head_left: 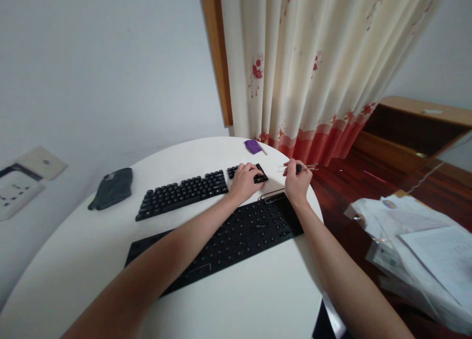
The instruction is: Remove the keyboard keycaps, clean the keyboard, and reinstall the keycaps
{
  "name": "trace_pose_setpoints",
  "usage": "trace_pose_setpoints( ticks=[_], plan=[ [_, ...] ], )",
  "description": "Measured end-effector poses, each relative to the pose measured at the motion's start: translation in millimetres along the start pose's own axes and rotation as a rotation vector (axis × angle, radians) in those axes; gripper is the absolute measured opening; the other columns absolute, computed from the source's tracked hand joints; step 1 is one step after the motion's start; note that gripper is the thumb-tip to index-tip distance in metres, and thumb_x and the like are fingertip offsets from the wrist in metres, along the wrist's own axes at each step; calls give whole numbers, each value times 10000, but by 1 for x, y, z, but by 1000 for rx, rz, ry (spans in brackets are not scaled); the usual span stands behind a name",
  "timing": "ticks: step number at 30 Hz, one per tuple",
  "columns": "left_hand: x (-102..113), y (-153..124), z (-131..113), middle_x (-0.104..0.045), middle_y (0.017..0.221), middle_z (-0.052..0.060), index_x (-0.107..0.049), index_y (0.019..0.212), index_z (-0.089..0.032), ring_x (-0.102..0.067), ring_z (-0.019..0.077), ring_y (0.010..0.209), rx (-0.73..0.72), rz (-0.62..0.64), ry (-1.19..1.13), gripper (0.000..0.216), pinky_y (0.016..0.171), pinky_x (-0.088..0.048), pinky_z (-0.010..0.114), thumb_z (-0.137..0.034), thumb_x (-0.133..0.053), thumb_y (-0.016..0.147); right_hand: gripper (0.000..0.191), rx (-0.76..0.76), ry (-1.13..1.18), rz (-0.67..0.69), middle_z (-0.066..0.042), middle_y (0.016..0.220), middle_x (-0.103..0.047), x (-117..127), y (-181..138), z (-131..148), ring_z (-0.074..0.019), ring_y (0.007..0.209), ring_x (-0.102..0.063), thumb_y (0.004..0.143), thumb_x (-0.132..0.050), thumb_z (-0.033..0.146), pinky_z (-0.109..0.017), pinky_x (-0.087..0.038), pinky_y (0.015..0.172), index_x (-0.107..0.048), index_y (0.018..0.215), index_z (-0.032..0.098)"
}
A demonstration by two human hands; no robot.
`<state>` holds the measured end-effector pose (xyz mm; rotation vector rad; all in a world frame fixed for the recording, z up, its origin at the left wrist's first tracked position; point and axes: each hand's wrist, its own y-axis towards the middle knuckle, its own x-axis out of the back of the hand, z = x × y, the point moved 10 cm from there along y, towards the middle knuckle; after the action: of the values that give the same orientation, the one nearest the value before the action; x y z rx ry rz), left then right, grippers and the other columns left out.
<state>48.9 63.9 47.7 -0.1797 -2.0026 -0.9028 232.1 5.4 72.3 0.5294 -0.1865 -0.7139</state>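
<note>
Two black keyboards lie on a round white table [73, 260]. The far keyboard [184, 191] has its keycaps on. The near keyboard [236, 236] shows bare switch stems with no caps. My left hand [244, 181] rests curled on the right end of the far keyboard, fingers pressed on the keys there. My right hand [297, 182] hovers just right of it, closed on a small tool with a black grip and wire prongs [304, 167] that points right.
A dark folded cloth [112, 187] lies left of the keyboards. A purple item with a thin stick [254, 146] sits at the table's far edge by the curtain [313, 69]. Loose papers [416, 250] pile up at the right over a dark wooden floor.
</note>
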Motion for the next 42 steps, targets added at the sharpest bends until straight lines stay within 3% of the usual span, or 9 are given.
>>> trace_pose_setpoints(
  ticks=[5,19,26,30,35,39,42],
  plan=[
    [5,0,1,-611,1121,75,-678,1138,-229,-469,300,1048,39,-28,59,438,955,-405,436,-302,-805,725,342,6,15,8,17,535,-559,-1,0,-1,-147,524,-543,945,-480,362,-274,-422,599,-646,714,171],
    [8,-1,-4,-580,1207,68,-636,1179,-279,-440,302,1136,136,31,277,445,930,-357,448,-408,-762,772,352,10,-5,21,20,527,-554,-2,0,-1,-140,515,-538,945,-479,361,-263,-415,581,-640,699,168],
    [17,0,-9,-592,1205,78,-642,1159,-258,-458,314,1126,117,-24,239,420,913,-369,463,-424,-742,786,349,-1,-8,28,20,527,-552,-3,-1,-1,-140,512,-532,938,-498,377,-263,-415,579,-645,703,165],
    [52,11,-6,-624,1170,81,-642,1135,-224,-497,282,1111,126,-164,122,267,926,-392,427,-307,-620,882,349,-24,-2,21,20,520,-547,-2,0,-4,-143,512,-534,933,-500,390,-263,-416,575,-644,705,167],
    [134,17,-3,-663,1047,52,-625,1071,-195,-561,208,994,92,-388,-36,207,931,-425,370,-156,-547,883,357,-32,-6,39,19,513,-539,-4,-1,-8,-148,502,-519,927,-498,408,-268,-404,559,-634,695,173],
    [188,-2,0,-669,1017,44,-637,1031,-199,-591,189,938,87,-404,-44,187,816,-462,320,-166,-533,879,384,-24,-27,52,3,547,-570,-6,-1,-11,-163,549,-533,931,-493,434,-284,-408,604,-647,698,171],
    [216,-31,11,-674,981,37,-659,969,-200,-602,182,913,117,-380,-1,166,776,-466,299,-205,-514,888,384,-24,-32,74,-34,644,-642,-10,-1,-15,-190,643,-572,922,-499,450,-304,-422,672,-672,737,161]
  ],
)
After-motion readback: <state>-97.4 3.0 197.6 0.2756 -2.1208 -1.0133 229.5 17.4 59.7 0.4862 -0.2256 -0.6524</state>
